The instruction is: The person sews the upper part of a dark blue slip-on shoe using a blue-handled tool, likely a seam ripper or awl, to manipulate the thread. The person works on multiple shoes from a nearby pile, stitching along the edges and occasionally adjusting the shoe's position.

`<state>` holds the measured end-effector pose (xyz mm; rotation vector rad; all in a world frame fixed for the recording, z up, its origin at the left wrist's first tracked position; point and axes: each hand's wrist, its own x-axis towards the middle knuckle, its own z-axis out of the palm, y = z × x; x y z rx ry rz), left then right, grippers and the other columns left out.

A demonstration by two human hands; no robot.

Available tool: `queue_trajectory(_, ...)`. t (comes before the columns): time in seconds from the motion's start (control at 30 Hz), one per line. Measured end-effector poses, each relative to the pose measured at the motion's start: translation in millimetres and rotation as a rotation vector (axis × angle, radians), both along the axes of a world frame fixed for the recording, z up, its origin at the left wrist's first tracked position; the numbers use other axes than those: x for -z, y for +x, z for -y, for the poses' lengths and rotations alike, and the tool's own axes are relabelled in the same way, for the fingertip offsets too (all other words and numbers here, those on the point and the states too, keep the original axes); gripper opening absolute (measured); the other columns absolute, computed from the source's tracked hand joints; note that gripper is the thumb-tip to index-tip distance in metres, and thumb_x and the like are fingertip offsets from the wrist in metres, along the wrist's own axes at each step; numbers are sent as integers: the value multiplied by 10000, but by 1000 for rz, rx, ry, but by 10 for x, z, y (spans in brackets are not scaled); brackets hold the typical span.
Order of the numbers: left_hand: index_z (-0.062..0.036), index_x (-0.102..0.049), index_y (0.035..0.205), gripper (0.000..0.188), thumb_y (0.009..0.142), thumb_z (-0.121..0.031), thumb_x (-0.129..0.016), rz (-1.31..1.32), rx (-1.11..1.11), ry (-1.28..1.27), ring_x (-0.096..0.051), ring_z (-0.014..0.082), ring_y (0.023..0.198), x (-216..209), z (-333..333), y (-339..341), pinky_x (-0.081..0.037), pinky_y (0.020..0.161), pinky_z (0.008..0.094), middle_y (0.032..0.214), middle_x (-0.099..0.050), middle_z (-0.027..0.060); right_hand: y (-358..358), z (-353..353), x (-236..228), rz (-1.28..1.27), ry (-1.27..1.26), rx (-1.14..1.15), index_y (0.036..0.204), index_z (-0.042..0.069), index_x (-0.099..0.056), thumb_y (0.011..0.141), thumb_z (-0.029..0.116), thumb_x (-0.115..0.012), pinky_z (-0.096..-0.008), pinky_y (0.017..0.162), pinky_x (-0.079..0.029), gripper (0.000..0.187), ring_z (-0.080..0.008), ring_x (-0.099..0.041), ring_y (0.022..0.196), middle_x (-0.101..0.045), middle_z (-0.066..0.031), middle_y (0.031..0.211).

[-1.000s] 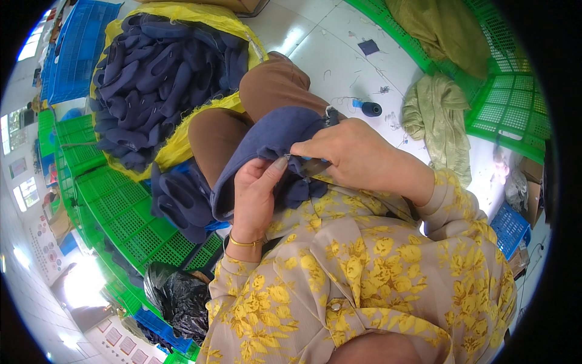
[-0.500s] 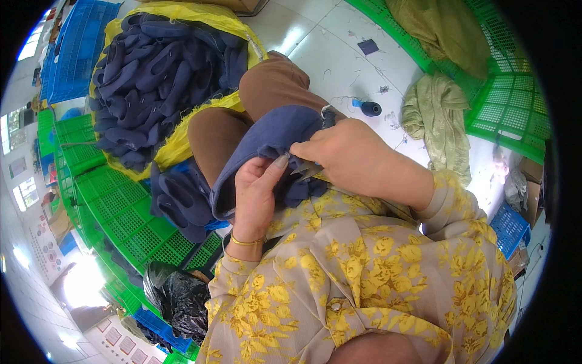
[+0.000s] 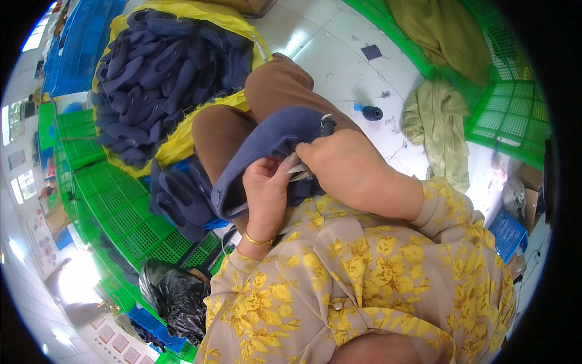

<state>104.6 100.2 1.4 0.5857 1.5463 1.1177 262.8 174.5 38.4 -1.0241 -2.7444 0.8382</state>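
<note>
Across my lap lies a navy fabric slipper [image 3: 267, 136], its curved sole side turned up and to the left. My left hand [image 3: 265, 197] pinches its near edge between thumb and fingers. Closed around a pair of scissors [image 3: 328, 125] is my right hand [image 3: 348, 164]; the handle, wrapped in dark cloth, sticks out above the fist. Pale blades show below it, close to my left thumb, against the slipper's edge. The exact spot where the blades meet the fabric is hidden by my fingers.
A yellow sack [image 3: 257, 42] full of navy slippers stands ahead to the left. More slippers [image 3: 182, 197] lie beside my left knee, near green crates [image 3: 124, 209]. On the floor at right are a thread spool [image 3: 372, 113], a cloth scrap [image 3: 371, 52] and olive fabric [image 3: 433, 115]. A black plastic bag [image 3: 176, 297] sits at lower left.
My right hand has tipped slightly and shifted down, so less of the scissor blades shows. My left hand has moved a little to the right, still pinching the slipper.
</note>
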Motion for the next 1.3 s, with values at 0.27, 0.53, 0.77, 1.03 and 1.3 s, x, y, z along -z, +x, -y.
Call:
queue_trajectory(0.27,53,-654,909,106,883,-43,-691,-149,151,0,-553,48,729,17,14,-37,-456,652,204,823,-653,11,-75,-32,74,-4,47,17,789,52,-672,737,96,-658,-382,636,-550,70,-298,-694,727,-687,-146,751)
queue_trajectory(0.53,25,-671,902,151,913,-125,-664,143,181,-45,-555,64,734,-149,-165,-239,-434,698,209,818,-656,11,84,-543,59,-117,-308,-30,1017,104,-711,744,8,-560,-452,747,-509,326,-369,-645,839,-683,-171,874)
queue_trajectory(0.77,25,-674,973,147,934,-110,-631,278,176,-39,-560,59,741,-82,-201,-261,-440,701,211,864,-668,9,107,-717,200,-247,-480,-110,1019,66,-691,765,-26,-549,-388,768,-498,305,-341,-641,860,-685,-164,907)
queue_trajectory(1.03,26,-676,1021,153,947,-90,-608,368,124,-58,-581,54,735,3,-235,-226,-461,687,204,892,-687,9,72,-681,327,-369,-496,-84,997,61,-687,783,-15,-555,-386,757,-498,263,-350,-639,853,-678,-169,900)
queue_trajectory(1.3,-11,-684,957,112,927,-115,-656,307,99,-60,-519,24,666,-19,-240,-243,-398,605,172,809,-653,-27,-30,-551,135,-145,-285,41,1032,27,-561,845,112,-598,-439,720,-509,210,-391,-653,826,-683,-185,886)
